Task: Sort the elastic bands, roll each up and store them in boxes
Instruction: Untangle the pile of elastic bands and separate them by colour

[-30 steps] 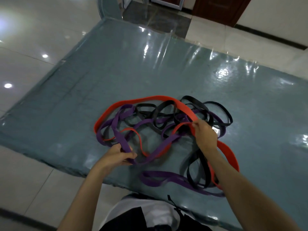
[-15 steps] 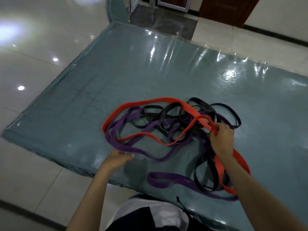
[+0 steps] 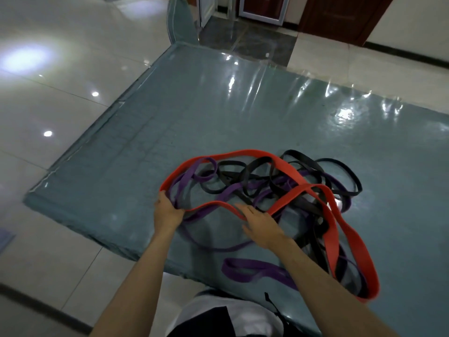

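A tangle of elastic bands lies on the teal table. A wide red band loops over thin black bands and purple bands. My left hand grips the red band at its left bend, with purple strands right beside the fingers. My right hand lies with straight fingers on the near strand of the red band, about the middle of the pile. Part of the red band hangs over the near right table edge. No boxes are in view.
The table has a glossy plastic cover and its near edge runs just under my forearms. Shiny floor tiles spread to the left, and a dark door stands at the far wall.
My left hand moved forward from the purple strand to the red band's left bend. My right hand let go of the red band on the right and moved left onto its near strand.
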The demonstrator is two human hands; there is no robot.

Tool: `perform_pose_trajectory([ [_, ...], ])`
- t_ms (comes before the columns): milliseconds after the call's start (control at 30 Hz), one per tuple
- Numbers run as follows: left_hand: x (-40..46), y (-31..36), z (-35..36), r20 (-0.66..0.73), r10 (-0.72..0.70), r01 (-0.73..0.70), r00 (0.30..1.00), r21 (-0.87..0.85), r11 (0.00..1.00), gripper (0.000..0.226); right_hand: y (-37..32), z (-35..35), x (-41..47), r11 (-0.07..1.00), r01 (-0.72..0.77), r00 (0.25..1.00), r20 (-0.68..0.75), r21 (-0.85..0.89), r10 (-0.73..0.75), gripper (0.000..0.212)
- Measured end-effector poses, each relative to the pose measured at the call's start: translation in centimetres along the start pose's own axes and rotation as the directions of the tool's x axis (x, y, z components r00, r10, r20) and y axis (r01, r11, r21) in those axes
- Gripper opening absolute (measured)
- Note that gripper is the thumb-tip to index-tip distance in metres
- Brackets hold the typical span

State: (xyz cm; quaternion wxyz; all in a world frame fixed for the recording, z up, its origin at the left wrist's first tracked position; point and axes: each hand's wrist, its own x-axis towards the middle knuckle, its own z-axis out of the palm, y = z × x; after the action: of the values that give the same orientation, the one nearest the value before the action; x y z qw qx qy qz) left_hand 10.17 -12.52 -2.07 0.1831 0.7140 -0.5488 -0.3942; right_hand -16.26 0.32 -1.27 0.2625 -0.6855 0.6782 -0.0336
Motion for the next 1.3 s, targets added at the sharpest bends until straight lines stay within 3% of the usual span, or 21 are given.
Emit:
perform_pose_trajectory([
  [100,0.1,0.2,-1.2,-0.053,0.029,-0.031,0.998,-0.052,0.998,0.059,0.0,0.9,0.6,0.997,-0.065,0.997,0.027,-0.052,0.067,0.062],
  [233,-0.6,-0.8,-4.0,-0.087,0.040,-0.066,0.995,-0.321,0.945,0.057,0.2,1.6,0.8,0.976,-0.156,0.988,0.035,0.155,0.152,0.049],
  [333,-1.7,-2.1,-4.8,0.052,0.194,-0.161,0.980,-0.378,0.912,0.046,-0.1,1.7,1.3,0.878,-0.146,0.976,-0.081,0.456,0.204,0.036],
  [433,-2.8,-2.7,-4.3,0.219,0.323,-0.245,0.921,-0.319,0.916,0.055,-1.0,0.8,2.1,0.737,-0.131,0.933,-0.169,0.663,0.318,0.031],
  [533,-3.2,-3.2,-3.4,0.291,0.400,-0.339,0.869,-0.240,0.910,0.058,-0.5,-0.2,2.6,0.809,-0.167,0.971,-0.047,0.564,0.234,0.036],
  [600,-3.3,-3.4,-3.2,0.266,0.402,-0.343,0.876,-0.241,0.908,0.057,0.2,-0.5,2.2,0.927,-0.171,0.980,0.157,0.333,0.125,0.037],
  [667,-3.2,-3.6,-3.5,0.207,0.372,-0.301,0.905,-0.306,0.903,0.054,0.7,-0.2,1.4,0.990,-0.122,0.967,0.234,0.070,0.103,0.036],
  [733,-3.2,-3.8,-4.1,0.188,0.344,-0.231,0.920,-0.447,0.864,0.052,0.9,0.3,0.9,0.990,-0.144,0.978,0.152,-0.015,0.144,0.024],
  [833,-3.2,-3.5,-5.2,0.238,0.331,-0.131,0.913,-0.599,0.790,0.049,0.7,0.6,1.0,0.971,-0.238,0.971,0.019,0.021,0.238,0.018],
  [933,-3.4,-2.5,-5.5,0.381,0.351,-0.089,0.855,-0.559,0.825,0.035,1.0,-0.5,1.7,0.926,-0.331,0.930,-0.105,0.181,0.353,0.019],
  [1067,-3.8,-0.6,-4.8,0.584,0.345,-0.091,0.735,-0.418,0.904,0.033,0.9,-2.7,2.9,0.852,-0.337,0.862,-0.233,0.400,0.450,0.017],
  [1300,-4.6,1.6,-4.2,0.728,0.367,-0.074,0.580,-0.402,0.913,0.038,-0.2,-4.6,4.3,0.766,-0.242,0.770,-0.363,0.595,0.525,0.013],
])
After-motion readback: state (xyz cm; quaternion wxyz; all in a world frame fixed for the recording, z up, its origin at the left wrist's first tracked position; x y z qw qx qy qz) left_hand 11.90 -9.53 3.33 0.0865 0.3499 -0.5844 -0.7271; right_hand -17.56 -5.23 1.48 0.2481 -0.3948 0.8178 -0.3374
